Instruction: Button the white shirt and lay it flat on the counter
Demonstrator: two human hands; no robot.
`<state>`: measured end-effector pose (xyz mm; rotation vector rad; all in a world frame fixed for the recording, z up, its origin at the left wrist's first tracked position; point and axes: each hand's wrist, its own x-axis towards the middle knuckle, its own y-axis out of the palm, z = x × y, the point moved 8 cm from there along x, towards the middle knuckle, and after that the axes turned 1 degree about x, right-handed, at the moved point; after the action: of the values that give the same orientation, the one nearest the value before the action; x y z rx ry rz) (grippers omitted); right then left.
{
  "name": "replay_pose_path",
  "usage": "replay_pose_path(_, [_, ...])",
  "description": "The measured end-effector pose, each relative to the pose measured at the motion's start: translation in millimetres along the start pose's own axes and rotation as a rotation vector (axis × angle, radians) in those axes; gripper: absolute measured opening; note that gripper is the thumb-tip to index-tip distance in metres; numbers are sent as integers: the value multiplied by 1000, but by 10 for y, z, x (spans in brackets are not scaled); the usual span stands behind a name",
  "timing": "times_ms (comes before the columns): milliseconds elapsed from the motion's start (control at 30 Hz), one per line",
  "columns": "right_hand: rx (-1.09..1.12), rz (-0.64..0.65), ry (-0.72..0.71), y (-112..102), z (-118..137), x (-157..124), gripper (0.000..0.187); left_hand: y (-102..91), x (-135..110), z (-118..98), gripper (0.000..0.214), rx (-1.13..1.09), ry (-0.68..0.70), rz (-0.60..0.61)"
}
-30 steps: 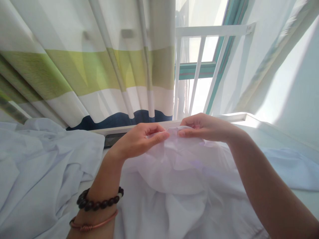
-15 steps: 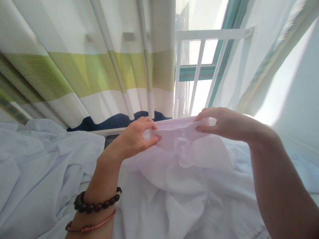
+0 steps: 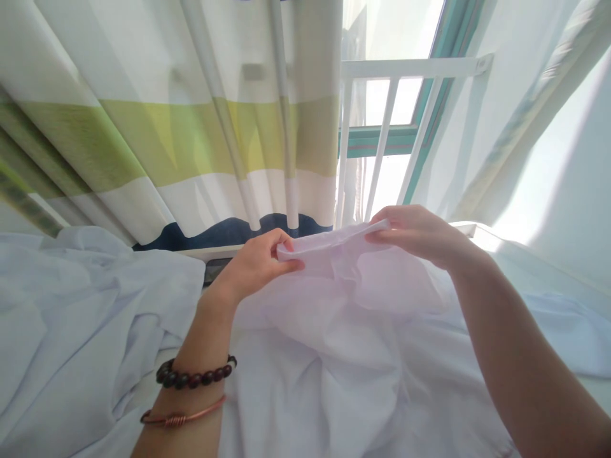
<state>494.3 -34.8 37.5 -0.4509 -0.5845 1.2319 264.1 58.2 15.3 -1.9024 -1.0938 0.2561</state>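
Between my two hands a white, faintly pink-tinted cloth (image 3: 344,264) is held up by its top edge, and its lower part hangs in folds onto the white fabric below. My left hand (image 3: 260,261) pinches the left end of that edge between thumb and fingers. At the right end, my right hand (image 3: 410,232) grips the edge with thumb and fingers. The edge runs slightly upward to the right, with a folded flap near its middle. Whether the cloth is a garment or bedding I cannot tell. Dark beads and a copper-coloured bangle circle my left wrist.
White rumpled fabric (image 3: 95,318) is heaped at the left, and more white sheeting (image 3: 310,394) covers the front. Behind hangs a white and green curtain (image 3: 200,140). A white rail with bars (image 3: 415,68) stands before the window at the right. A dark flat object (image 3: 216,270) is partly hidden beside my left hand.
My right hand has shifted a little left and the cloth's edge looks straighter and more folded over. My left hand keeps its pinch on the cloth. The view has shifted slightly.
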Motion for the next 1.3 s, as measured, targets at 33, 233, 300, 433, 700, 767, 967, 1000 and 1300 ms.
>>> replay_pose_path(33, [40,-4,-4,-9,9,-3,15,12,-6,42,37,-12,-24,29])
replay_pose_path(233, [238,141,-51,36,24,-44,27,31,-39,92,33,-172,-36,99])
replay_pose_path(300, [240,149,-61,29,21,-67,25,-29,-30,48,29,-243,-13,1])
replay_pose_path(433, [199,-99,-100,-102,41,3,20,-225,49,-108,25,-173,88,-368])
replay_pose_path(700, [-205,-542,-187,-168,-72,966,29,-83,969,-147,23,150,181,-576])
replay_pose_path(767, [-252,-501,-196,-59,-176,1151,33,11,1058,-166,33,180,197,-585])
replay_pose_path(967, [-366,-410,-271,320,-384,860,45,716,601,-419,31,331,376,-256])
replay_pose_path(1000, [-408,-374,-298,405,-402,749,47,874,498,-405,36,359,399,-162])
replay_pose_path(1300, [-595,57,-139,1077,-1041,336,58,1517,348,330,47,612,205,125])
